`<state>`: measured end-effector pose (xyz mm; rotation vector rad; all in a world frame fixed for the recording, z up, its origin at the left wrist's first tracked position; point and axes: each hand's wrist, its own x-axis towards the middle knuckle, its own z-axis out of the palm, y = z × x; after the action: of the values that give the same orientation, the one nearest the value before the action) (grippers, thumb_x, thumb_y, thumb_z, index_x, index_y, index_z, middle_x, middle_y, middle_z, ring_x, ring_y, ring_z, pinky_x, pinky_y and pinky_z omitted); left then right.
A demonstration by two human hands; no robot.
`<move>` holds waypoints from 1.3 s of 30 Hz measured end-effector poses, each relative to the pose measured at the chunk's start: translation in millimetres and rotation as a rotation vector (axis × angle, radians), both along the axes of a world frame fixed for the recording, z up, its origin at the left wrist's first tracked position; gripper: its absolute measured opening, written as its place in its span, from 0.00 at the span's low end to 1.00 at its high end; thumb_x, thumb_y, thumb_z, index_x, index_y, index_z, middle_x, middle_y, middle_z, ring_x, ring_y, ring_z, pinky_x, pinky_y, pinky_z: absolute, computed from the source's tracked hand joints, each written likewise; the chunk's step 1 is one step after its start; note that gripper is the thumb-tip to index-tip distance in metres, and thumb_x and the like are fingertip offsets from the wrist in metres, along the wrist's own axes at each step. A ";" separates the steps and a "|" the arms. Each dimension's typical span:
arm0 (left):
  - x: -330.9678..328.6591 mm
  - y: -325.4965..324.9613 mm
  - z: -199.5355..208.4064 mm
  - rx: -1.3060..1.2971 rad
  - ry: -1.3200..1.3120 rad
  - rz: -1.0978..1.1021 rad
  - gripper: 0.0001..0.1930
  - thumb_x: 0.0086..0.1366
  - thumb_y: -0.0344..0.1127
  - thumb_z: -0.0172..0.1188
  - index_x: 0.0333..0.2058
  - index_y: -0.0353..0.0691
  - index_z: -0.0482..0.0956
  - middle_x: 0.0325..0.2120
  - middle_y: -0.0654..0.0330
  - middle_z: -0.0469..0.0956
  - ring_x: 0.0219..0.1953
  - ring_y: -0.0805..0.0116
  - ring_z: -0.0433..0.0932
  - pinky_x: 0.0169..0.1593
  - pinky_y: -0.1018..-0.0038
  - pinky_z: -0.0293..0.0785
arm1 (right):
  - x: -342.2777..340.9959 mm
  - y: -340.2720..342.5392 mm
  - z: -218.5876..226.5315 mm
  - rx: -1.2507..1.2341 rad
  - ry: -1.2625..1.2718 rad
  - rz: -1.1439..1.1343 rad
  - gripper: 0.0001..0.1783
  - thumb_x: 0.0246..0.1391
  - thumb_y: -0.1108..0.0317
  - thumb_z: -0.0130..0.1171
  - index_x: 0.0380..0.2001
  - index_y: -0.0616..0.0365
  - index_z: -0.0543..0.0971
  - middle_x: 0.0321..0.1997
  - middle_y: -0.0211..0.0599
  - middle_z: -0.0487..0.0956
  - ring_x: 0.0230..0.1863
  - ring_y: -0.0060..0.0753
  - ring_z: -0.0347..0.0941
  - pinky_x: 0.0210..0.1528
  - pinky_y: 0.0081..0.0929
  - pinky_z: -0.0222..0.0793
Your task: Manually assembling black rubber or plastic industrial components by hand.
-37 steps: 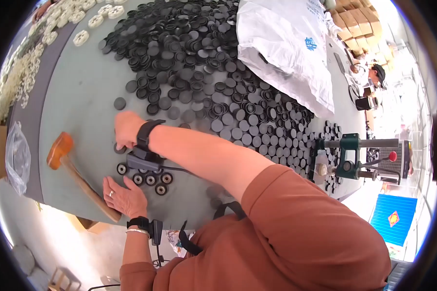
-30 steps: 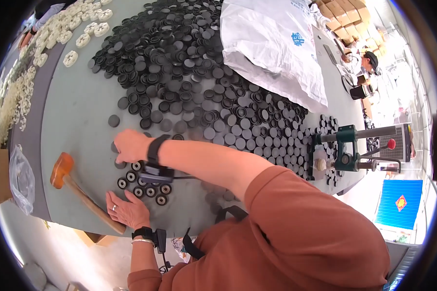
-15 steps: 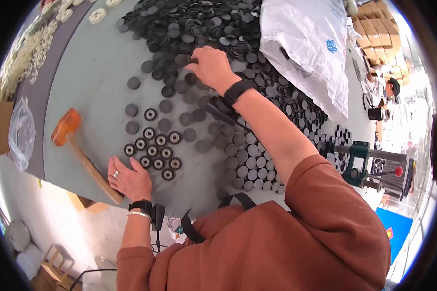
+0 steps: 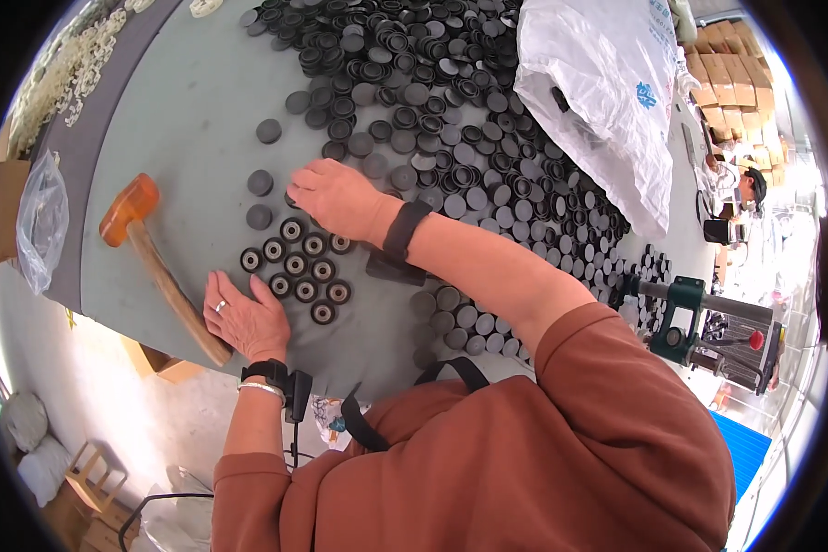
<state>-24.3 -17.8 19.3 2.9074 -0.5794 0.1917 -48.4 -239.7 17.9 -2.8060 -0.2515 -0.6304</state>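
My right hand [image 4: 345, 201] is over the table just beyond a group of small black wheels with metal centres [image 4: 295, 264]. Its fingers are closed, with a dark edge of a round black cap [image 4: 290, 200] showing at the fingertips; the palm hides what lies beneath. My left hand [image 4: 248, 317] rests flat on the tabletop, fingers apart and holding nothing, left of the wheels. Right beside it lies the wooden handle of an orange-headed mallet [image 4: 131, 210]. A few loose dark caps [image 4: 259, 182] sit left of my right hand.
A large heap of black caps [image 4: 377, 55] spreads across the far table. A white plastic bag [image 4: 598, 110] lies on it. Grey-topped caps [image 4: 466, 317] stand under my right forearm. At the right is a green bench press [image 4: 681, 317]; at the left, a clear bag [image 4: 44, 221].
My right hand has come from the cap heap toward me and left, with a black cap at its fingertips, to the wheels. My left hand stays put. The view has shifted slightly.
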 end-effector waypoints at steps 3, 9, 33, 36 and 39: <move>-0.1 0.8 -0.5 0.001 0.003 0.005 0.26 0.60 0.46 0.49 0.53 0.34 0.63 0.56 0.57 0.60 0.57 0.55 0.56 0.59 0.61 0.48 | -5.9 5.9 2.9 -0.120 0.096 -0.015 0.11 0.42 0.68 0.51 0.31 0.57 0.77 0.37 0.33 0.71 0.44 0.34 0.66 0.46 0.32 0.61; -0.4 -0.7 -0.1 0.001 0.004 0.001 0.26 0.61 0.46 0.49 0.53 0.35 0.63 0.55 0.57 0.60 0.57 0.56 0.56 0.59 0.60 0.49 | -18.3 12.9 25.2 -0.313 0.259 0.000 0.17 0.51 0.59 0.49 0.38 0.57 0.79 0.45 0.40 0.71 0.51 0.39 0.62 0.50 0.50 0.53; -3.3 -7.2 6.5 0.067 0.036 0.041 0.25 0.62 0.46 0.48 0.53 0.36 0.64 0.55 0.57 0.61 0.57 0.56 0.58 0.58 0.60 0.52 | -80.1 -232.4 42.9 -0.434 0.659 -0.669 0.15 0.46 0.69 0.53 0.40 0.52 0.78 0.43 0.41 0.75 0.47 0.43 0.68 0.45 0.36 0.68; -2.7 -2.2 3.3 0.090 -0.011 0.049 0.24 0.63 0.48 0.47 0.53 0.39 0.65 0.54 0.59 0.62 0.56 0.57 0.59 0.57 0.61 0.55 | -83.2 -237.1 44.1 0.072 -0.049 -0.683 0.19 0.41 0.61 0.62 0.38 0.56 0.78 0.34 0.47 0.78 0.37 0.49 0.74 0.40 0.34 0.70; -1.7 1.1 -0.9 0.088 -0.011 0.053 0.24 0.63 0.48 0.47 0.52 0.39 0.65 0.54 0.59 0.62 0.56 0.57 0.59 0.58 0.61 0.54 | -95.3 -227.9 83.4 0.230 0.173 -0.770 0.16 0.40 0.60 0.63 0.34 0.53 0.80 0.30 0.43 0.79 0.36 0.46 0.75 0.39 0.35 0.71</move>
<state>-26.0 -16.7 18.4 3.0109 -0.5264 0.1937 -143.8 -467.6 101.3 -2.6435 0.9088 -0.5015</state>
